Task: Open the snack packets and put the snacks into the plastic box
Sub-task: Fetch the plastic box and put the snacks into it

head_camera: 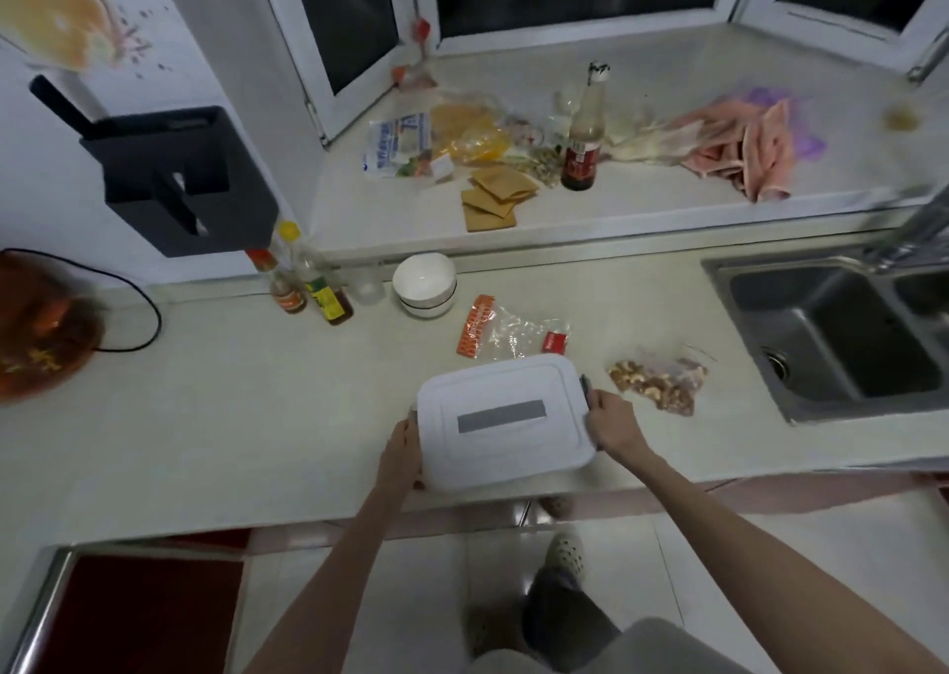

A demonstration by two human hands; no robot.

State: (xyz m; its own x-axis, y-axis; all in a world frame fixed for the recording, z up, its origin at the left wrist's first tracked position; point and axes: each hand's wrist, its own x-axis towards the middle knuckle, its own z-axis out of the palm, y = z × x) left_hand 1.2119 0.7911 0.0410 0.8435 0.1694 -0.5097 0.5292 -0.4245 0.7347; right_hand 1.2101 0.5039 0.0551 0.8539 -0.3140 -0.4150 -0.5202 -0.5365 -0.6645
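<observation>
A white plastic box (500,421) with its lid on and a grey strip across the top sits near the front edge of the counter. My left hand (403,450) grips its left side. My right hand (611,419) grips its right side, by a dark latch. Just behind the box lies a clear snack packet (513,331) with orange and red ends. To the right of the box lies a clear bag of nuts (657,378). Neither packet is touched.
A steel sink (832,334) is at the right. Stacked white bowls (425,284), a glass and sauce bottles (308,283) stand at the back of the counter. The raised window ledge holds bags, brown sheets, a bottle (585,134) and pink cloth. A black knife block hangs at left.
</observation>
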